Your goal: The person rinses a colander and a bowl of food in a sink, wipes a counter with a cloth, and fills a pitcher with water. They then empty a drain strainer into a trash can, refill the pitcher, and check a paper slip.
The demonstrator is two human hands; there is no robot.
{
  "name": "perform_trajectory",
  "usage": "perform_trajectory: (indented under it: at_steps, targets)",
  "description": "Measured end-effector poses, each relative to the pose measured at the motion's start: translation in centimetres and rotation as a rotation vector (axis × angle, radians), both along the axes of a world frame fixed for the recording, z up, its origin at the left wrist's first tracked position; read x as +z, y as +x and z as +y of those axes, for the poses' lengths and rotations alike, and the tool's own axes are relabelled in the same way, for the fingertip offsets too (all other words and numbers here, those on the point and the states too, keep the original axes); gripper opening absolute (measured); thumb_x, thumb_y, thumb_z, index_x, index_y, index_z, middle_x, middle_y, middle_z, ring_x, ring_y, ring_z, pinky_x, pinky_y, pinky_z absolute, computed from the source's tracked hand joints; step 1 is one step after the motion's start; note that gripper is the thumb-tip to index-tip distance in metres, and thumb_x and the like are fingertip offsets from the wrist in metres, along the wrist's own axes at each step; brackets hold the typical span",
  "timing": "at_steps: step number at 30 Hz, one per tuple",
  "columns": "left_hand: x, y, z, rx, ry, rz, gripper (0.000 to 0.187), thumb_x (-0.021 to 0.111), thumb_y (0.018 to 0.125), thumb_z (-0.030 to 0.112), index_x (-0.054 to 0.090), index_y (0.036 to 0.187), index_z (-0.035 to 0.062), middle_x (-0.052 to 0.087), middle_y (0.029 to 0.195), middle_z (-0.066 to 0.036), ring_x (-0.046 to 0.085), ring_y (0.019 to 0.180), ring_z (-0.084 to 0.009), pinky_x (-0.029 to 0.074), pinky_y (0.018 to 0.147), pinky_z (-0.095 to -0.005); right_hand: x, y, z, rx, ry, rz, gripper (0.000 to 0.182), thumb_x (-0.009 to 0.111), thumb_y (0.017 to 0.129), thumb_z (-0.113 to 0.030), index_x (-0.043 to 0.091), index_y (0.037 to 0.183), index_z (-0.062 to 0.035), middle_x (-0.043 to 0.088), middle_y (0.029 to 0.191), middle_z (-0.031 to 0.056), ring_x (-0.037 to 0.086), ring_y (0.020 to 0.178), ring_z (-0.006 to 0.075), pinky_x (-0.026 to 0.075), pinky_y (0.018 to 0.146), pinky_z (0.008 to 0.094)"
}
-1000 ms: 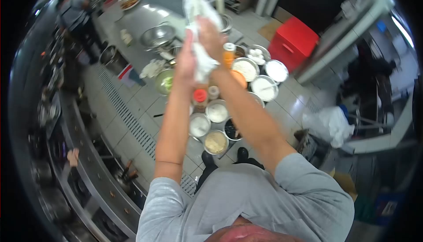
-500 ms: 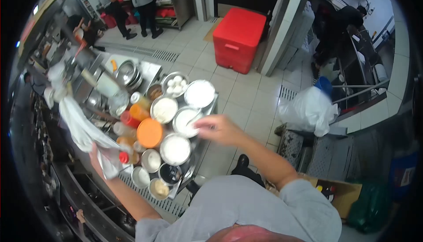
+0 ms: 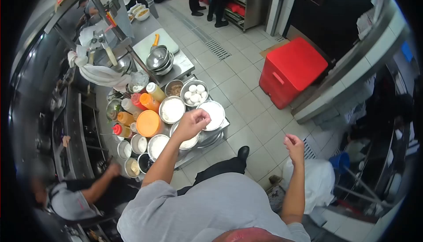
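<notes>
My left hand [image 3: 194, 123] is closed in a loose fist above a steel bowl of white powder [image 3: 214, 113] on a cart crowded with several steel bowls. Close by are a bowl of white eggs [image 3: 194, 93], another bowl of white powder [image 3: 172, 109] and an orange-lidded tub [image 3: 149, 123]. My right hand [image 3: 294, 147] hangs out to the right over the tiled floor, empty, with its fingers loosely curled. A white cloth [image 3: 102, 75] is draped on the rack at the left, away from both hands.
Squeeze bottles [image 3: 152, 97] stand at the cart's left. Stacked steel bowls [image 3: 159, 59] sit on a counter behind. A red box [image 3: 291, 72] and a white plastic bag [image 3: 315, 184] are on the floor. A co-worker [image 3: 72, 198] bends at lower left; other people stand far back.
My left hand has let go of the white cloth, which now hangs on the rack, and moved over the bowls. My right hand has drawn back from the bowls to the right.
</notes>
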State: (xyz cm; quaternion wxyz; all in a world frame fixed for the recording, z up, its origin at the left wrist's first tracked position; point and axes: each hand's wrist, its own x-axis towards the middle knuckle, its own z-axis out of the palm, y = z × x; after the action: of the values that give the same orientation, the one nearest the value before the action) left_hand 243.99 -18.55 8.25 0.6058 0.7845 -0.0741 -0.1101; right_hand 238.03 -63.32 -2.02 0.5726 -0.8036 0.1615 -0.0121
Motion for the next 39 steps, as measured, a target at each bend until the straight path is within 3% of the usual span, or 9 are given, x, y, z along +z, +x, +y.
perform_trajectory:
  at_steps: [3, 6, 8, 12, 21, 25, 29, 35, 39]
  targets:
    - [-0.3, 5.3, -3.0, 0.014, -0.079, -0.054, 0.015, 0.063, 0.093, 0.008, 0.063, 0.106, 0.0021, 0.064, 0.084, 0.001, 0.06, 0.072, -0.0051, 0.05, 0.065, -0.0208, -4.8, 2.0, -9.3, 0.129, -0.597, 0.03, 0.029, 0.071, 0.083, -0.02, 0.069, 0.102, 0.0012, 0.069, 0.085, 0.0116, 0.064, 0.075, 0.0224, 0.05, 0.07, 0.0335]
    - [-1.1, 10.5, -5.9, 0.061, -0.071, -0.005, 0.017, 0.066, 0.092, 0.013, 0.065, 0.107, 0.0031, 0.064, 0.083, 0.002, 0.059, 0.071, -0.004, 0.049, 0.064, -0.021, -11.5, -1.9, -19.8, 0.113, -0.818, 0.384, 0.036, 0.074, 0.077, -0.028, 0.072, 0.1, 0.0001, 0.07, 0.094, 0.0207, 0.067, 0.085, 0.0357, 0.052, 0.079, 0.042]
    - [-0.9, 13.3, -7.6, 0.073, -0.08, -0.017, 0.019, 0.067, 0.091, 0.015, 0.065, 0.105, 0.0019, 0.065, 0.083, 0.0, 0.06, 0.07, -0.0063, 0.049, 0.065, -0.0227, -21.4, -9.6, -29.4, 0.282, -0.976, 0.455, 0.026, 0.069, 0.08, -0.028, 0.07, 0.079, -0.0015, 0.068, 0.075, 0.0173, 0.064, 0.074, 0.0378, 0.05, 0.073, 0.0477]
    - [1.2, 19.4, -7.6, 0.164, -0.032, -0.142, 0.02, 0.069, 0.09, 0.015, 0.065, 0.105, 0.0022, 0.063, 0.081, 0.001, 0.057, 0.069, -0.0043, 0.048, 0.063, -0.0214, -20.2, -6.2, -27.2, 0.378, -0.621, 0.898, 0.025, 0.068, 0.082, -0.026, 0.069, 0.078, -0.0017, 0.067, 0.074, 0.0161, 0.064, 0.073, 0.0351, 0.05, 0.071, 0.0462]
    - [6.8, 32.0, -7.2, 0.471, 0.329, -0.326, 0.018, 0.07, 0.086, 0.014, 0.067, 0.099, 0.0028, 0.063, 0.079, -0.006, 0.06, 0.067, -0.0144, 0.049, 0.061, -0.0282, -21.4, 25.0, -24.0, 0.72, -0.447, 0.776, 0.023, 0.065, 0.086, -0.023, 0.068, 0.078, -0.0023, 0.067, 0.072, 0.0133, 0.062, 0.069, 0.0292, 0.05, 0.067, 0.043]
    - [8.5, 35.7, -7.3, 0.554, 0.45, -0.462, 0.016, 0.07, 0.086, 0.013, 0.067, 0.098, 0.0025, 0.064, 0.082, -0.007, 0.061, 0.066, -0.0161, 0.05, 0.063, -0.0295, -21.3, 44.2, -25.1, 1.014, -0.537, 0.389, 0.022, 0.063, 0.088, -0.022, 0.067, 0.077, -0.0025, 0.066, 0.071, 0.012, 0.062, 0.067, 0.0266, 0.05, 0.065, 0.0416]
    - [9.6, 38.3, -5.0, 0.688, 0.478, -0.335, 0.016, 0.07, 0.085, 0.011, 0.067, 0.098, 0.0024, 0.063, 0.082, -0.007, 0.063, 0.066, -0.0127, 0.048, 0.06, -0.026, -12.7, 68.7, -17.1, 0.65, -0.336, 0.184, 0.017, 0.073, 0.084, -0.013, 0.069, 0.094, 0.0008, 0.07, 0.085, 0.011, 0.065, 0.078, 0.0197, 0.053, 0.074, 0.0361]
    - [5.0, 43.4, 1.3, 0.766, 0.236, -0.152, 0.015, 0.068, 0.089, 0.012, 0.068, 0.1, 0.0024, 0.064, 0.072, 0.002, 0.056, 0.063, -0.0045, 0.045, 0.057, -0.0216, -1.8, 89.2, 4.3, 0.722, -0.256, -0.208, 0.025, 0.072, 0.086, -0.016, 0.07, 0.103, 0.0026, 0.07, 0.087, 0.0074, 0.063, 0.081, 0.0143, 0.052, 0.076, 0.0298]
    - [2.0, 49.5, 6.4, 0.846, -0.245, 0.012, 0.02, 0.066, 0.093, 0.015, 0.066, 0.108, 0.002, 0.064, 0.085, 0.002, 0.058, 0.076, -0.0045, 0.048, 0.071, -0.022, -4.0, 94.2, 14.1, 0.927, -0.317, 0.055, 0.036, 0.073, 0.084, -0.02, 0.068, 0.109, 0.0052, 0.071, 0.094, 0.0112, 0.064, 0.082, 0.0158, 0.052, 0.077, 0.0298]
